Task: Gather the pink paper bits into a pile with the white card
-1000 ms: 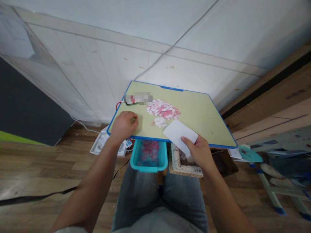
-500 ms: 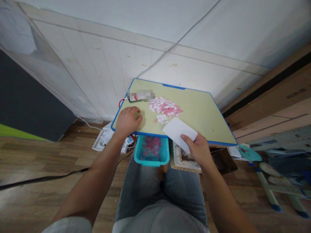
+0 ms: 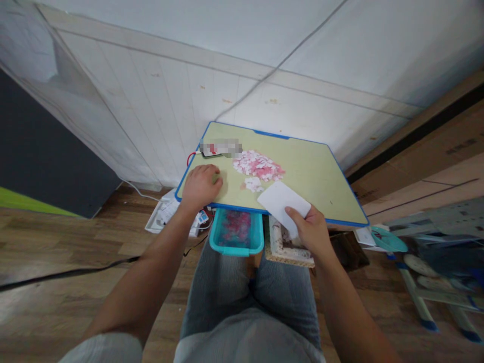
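Two bare hands at the near side of a yellow-green board point(image 3: 313, 171) with blue edging. Left hand point(image 3: 200, 185) palm down over the near left part, fingers loosely curled, thumb close to them; impossible to tell about anything small hidden underneath. Right hand point(image 3: 315, 229) closed on a white card point(image 3: 282, 201), thumb on top, with the card lying aslant across the near edge, partly above the board and partly beyond it.

Compared with half a second ago, only very little change: card shifted slightly to the right, away from the small cluster point(image 3: 253, 184) of white pieces; left hand in nearly the same pose, pieces in the same arrangement. By judgement, a short pause in the handling, without any new displacement of the pieces.

Between the two hands and a little farther from the body, the small cluster, just beside the far left side of the card; contact with it not clear. Behind this, the larger pile point(image 3: 259, 166) of white and pink pieces, beyond the reach of both hands as now placed.

Farther to the left, a flat object with dark edge point(image 3: 214, 156), partly pixelated, and a red cable point(image 3: 190, 157). Below the near edge, a teal bin point(image 3: 236, 251) with reddish contents point(image 3: 236, 226), and to its right, a pale speckled frame point(image 3: 289, 257).
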### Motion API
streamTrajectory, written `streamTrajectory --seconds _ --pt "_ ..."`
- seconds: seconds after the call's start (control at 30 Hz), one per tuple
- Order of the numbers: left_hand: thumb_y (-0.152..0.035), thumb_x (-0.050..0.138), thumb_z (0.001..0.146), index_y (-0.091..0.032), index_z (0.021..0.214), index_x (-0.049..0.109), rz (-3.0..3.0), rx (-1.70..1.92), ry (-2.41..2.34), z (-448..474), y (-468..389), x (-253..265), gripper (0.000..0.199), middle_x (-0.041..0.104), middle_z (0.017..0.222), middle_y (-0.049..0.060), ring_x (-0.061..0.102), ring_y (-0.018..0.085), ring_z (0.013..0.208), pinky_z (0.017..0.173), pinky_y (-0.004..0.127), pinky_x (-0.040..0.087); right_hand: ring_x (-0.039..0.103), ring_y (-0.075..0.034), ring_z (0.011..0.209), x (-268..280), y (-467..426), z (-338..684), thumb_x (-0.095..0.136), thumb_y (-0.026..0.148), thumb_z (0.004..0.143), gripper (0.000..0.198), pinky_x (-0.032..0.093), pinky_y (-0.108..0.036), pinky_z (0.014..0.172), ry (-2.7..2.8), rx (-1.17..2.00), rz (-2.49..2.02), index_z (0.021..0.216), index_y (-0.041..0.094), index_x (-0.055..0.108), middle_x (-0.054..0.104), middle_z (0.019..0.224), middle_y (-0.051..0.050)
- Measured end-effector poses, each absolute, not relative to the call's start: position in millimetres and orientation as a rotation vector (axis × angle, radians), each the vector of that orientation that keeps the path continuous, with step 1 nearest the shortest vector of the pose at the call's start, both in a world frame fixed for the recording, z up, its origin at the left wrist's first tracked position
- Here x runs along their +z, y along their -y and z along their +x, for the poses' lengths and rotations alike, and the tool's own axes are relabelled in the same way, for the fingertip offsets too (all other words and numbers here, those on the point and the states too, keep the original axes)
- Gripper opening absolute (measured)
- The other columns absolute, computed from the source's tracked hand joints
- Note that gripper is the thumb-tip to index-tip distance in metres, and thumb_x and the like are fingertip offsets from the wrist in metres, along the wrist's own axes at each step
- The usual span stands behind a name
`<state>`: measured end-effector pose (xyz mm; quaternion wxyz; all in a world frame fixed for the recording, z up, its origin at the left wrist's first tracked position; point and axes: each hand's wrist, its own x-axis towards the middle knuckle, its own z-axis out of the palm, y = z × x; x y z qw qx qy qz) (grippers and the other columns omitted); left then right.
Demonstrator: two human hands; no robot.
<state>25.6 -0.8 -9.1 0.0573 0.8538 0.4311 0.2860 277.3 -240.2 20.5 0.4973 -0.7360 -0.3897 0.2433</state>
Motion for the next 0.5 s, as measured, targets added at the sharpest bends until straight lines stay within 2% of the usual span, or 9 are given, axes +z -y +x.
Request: streamTrajectory --seconds 0.2,0.37,0.5 --pt "-0.029 0.056 0.092 -0.022 0.111 0.069 2.605 0.873 -1.309 24.9 1.2 -9.7 0.024 0.072 0.121 0.010 0.062 0.031 0.119 0.108 0.049 0.045 0.074 -0.029 0.094 28.6 230.3 273.6 0.074 0.047 0.085 0.044 0.057 -0.041 0.084 1.070 0.700 -1.745 0.115 0.015 0.077 0.081 0.108 -0.009" --pt "-0.028 0.056 0.092 -0.022 0.112 0.068 2.595 0.872 -1.307 24.5 2.5 -7.8 0.025 0.072 0.121 0.010 0.061 0.031 0.118 0.107 0.049 0.045 0.072 -0.029 0.098 34.7 201.9 274.8 0.071 0.047 0.087 0.045 0.056 -0.041 0.088 1.166 0.488 -1.744 0.119 0.016 0.074 0.080 0.112 -0.009" --pt "-0.027 0.056 0.091 -0.022 0.112 0.069 2.588 0.868 -1.315 24.8 3.0 -6.9 0.024 0.072 0.120 0.010 0.061 0.031 0.119 0.107 0.049 0.045 0.072 -0.029 0.095 31.7 182.5 287.0 0.066 0.046 0.088 0.041 0.056 -0.042 0.087 1.278 0.320 -1.836 0.116 0.017 0.075 0.080 0.107 -0.010"
